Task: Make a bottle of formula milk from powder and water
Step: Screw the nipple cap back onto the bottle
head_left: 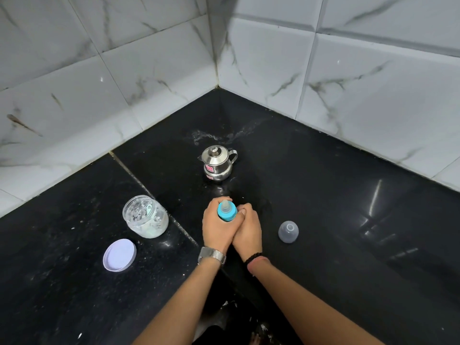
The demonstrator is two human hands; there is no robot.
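A baby bottle (227,210) with a blue collar and a clear teat stands upright at the middle of the black counter (323,195). My left hand (216,225) and my right hand (247,229) are both wrapped around its body, which they hide. The open powder jar (145,215), clear with white powder inside, stands to the left. Its white lid (119,255) lies flat in front of the jar. A small steel kettle (218,162) with its lid on stands behind the bottle. The bottle's clear dome cap (288,231) rests on the counter to the right.
White marble-look tiled walls (348,83) meet in a corner behind the kettle. A wet smear (219,135) lies on the counter near that corner. A seam (154,195) runs diagonally across the counter between jar and bottle.
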